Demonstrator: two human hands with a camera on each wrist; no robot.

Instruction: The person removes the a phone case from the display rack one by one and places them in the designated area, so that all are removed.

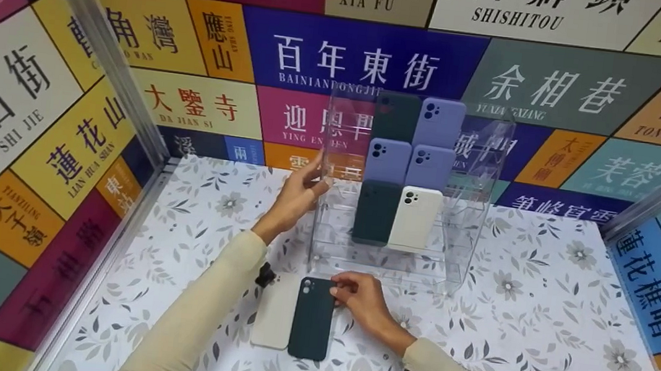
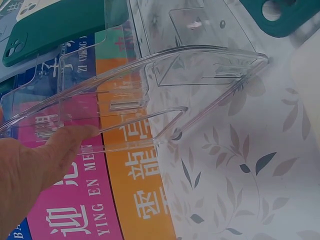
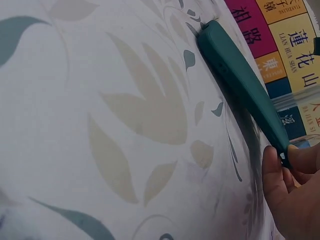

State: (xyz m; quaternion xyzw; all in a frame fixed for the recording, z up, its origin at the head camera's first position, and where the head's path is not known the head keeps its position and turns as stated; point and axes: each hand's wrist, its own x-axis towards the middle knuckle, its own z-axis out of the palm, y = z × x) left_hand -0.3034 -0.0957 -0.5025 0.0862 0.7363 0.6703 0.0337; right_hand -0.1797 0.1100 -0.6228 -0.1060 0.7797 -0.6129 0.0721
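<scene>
Green case point(image 1: 311, 325), far corner in right grip point(image 1: 365, 304), pale case point(image 1: 274, 315) alongside

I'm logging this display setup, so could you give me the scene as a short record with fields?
Left hand: holds the left side of the clear stand
Right hand: pinches the flat dark green case
Beside that case: off-white case
Stand top: green case, purple case
Stand middle: two purple cases
Stand bottom: lower green case, white case
Surface: floral cover
</scene>
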